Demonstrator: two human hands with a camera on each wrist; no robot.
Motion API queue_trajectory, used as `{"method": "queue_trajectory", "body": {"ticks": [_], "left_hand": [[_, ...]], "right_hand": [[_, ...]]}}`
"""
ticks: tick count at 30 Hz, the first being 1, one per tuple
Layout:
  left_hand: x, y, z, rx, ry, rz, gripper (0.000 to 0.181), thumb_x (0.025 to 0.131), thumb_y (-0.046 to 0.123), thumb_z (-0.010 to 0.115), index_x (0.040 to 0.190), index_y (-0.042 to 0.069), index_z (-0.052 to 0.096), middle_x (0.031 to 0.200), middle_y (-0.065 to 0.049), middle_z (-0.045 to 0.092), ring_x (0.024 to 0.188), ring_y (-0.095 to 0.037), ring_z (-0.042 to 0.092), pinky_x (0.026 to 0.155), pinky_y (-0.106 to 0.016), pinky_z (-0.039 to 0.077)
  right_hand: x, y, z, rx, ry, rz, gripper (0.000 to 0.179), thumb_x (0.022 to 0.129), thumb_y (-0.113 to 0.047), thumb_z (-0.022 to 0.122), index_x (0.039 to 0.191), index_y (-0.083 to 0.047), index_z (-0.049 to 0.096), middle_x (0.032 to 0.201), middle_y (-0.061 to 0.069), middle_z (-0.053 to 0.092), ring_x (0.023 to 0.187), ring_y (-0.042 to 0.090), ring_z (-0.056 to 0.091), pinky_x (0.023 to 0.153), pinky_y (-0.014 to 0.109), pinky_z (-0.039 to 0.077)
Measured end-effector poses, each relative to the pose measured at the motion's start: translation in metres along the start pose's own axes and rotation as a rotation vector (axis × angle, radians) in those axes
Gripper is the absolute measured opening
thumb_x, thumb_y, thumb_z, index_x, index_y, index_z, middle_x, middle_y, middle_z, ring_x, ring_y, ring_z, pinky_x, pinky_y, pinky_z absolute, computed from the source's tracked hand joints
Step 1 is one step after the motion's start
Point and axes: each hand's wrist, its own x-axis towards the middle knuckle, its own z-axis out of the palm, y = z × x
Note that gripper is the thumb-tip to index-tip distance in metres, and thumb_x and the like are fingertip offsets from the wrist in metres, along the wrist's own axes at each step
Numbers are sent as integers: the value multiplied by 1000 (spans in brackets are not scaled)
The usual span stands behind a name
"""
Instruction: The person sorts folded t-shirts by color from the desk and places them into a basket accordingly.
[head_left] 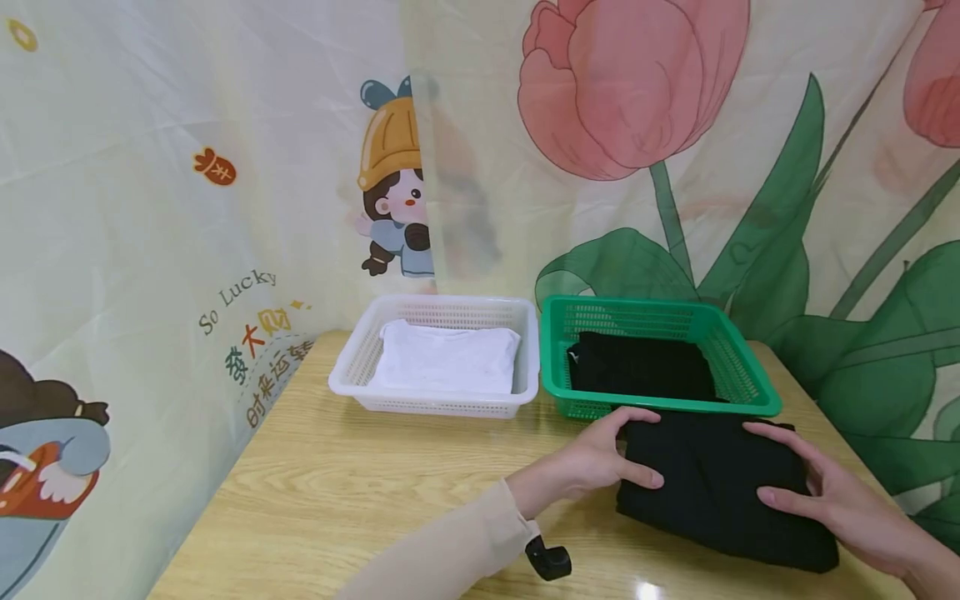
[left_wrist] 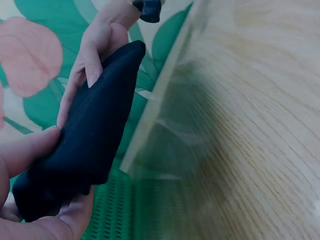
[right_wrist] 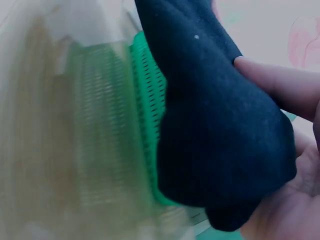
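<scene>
A folded black cloth (head_left: 720, 492), likely a garment, is held between both hands just in front of the green basket (head_left: 761, 408). My left hand (head_left: 596, 457) grips its left edge, thumb on the upper face and fingers at the far side. At the right edge, my right hand (head_left: 847, 496) pinches it the same way, thumb on top. The left wrist view shows the cloth (left_wrist: 95, 125) above the tabletop, its folded layers bunched in the left hand (left_wrist: 55, 220). Inside the green basket lies another folded black cloth (head_left: 645, 367).
Left of the green basket stands a white basket (head_left: 435, 404) with a folded white cloth (head_left: 450, 358) in it. Both baskets sit at the back of the wooden table (head_left: 337, 500), against a printed curtain (head_left: 480, 167). A black device (head_left: 550, 561) hangs at the left wrist.
</scene>
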Motion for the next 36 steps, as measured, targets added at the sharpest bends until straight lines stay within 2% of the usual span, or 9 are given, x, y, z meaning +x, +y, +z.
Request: {"method": "queue_trajectory", "body": {"ticks": [5,10,16,19,23,25,26,33,36], "left_hand": [[-6,17,-9,41,1,50,70,88,-1,85,139,40,60,127,16,61,94,-12,71,86,-26,56],[-2,35,-22,5,28,120,72,88,0,84,141,41,58,128,13,61,100,-13,69,91,-28,56],[17,49,-40,36,137,174,75,87,6,87,144,45,57,143,15,52,124,-18,59,106,-36,51],[31,51,-50,39,197,169,76,87,7,88,146,44,57,146,13,50,131,-23,55,108,-39,50],[50,53,-63,4,239,164,77,88,4,87,151,35,55,136,4,58,121,-25,61,104,-43,53],[59,54,-70,0,262,165,77,88,3,86,152,33,54,130,3,60,115,-21,61,103,-41,54],[64,54,-73,-8,269,172,77,88,3,86,152,31,53,127,1,61,111,-20,62,101,-42,54],[92,50,-84,25,372,170,76,88,2,86,152,28,54,131,-3,60,112,-19,58,101,-45,55],[100,45,-84,54,431,147,75,88,2,86,151,28,55,135,-5,57,117,-22,55,102,-46,54]], "right_hand": [[3,-24,-9,-88,44,-45,76,108,-10,62,170,-26,22,144,-28,39,118,-14,51,84,28,59],[19,-48,-22,-144,103,-108,77,108,-10,63,170,-28,23,154,-12,30,120,-17,44,84,23,56],[53,-68,-34,-135,125,-178,75,108,-11,63,170,-30,24,167,-6,19,134,-17,26,91,9,36],[72,-74,-38,-124,114,-185,74,109,-14,63,170,-30,24,172,-1,15,147,-7,19,92,7,33],[99,-79,-41,-110,91,-148,77,108,-22,66,170,-31,23,177,9,3,162,27,5,93,6,33],[113,-79,-42,-93,79,-122,78,107,-26,67,171,-31,21,177,13,0,161,37,3,98,12,35],[120,-78,-43,-81,75,-109,79,107,-27,67,171,-32,21,176,16,4,159,40,11,98,15,40],[158,-66,-48,-80,70,-49,85,106,-35,68,172,-30,15,175,22,7,153,45,23,100,27,46],[170,-58,-48,-81,61,-44,87,106,-33,69,172,-26,14,176,23,1,157,49,14,115,51,39]]}}
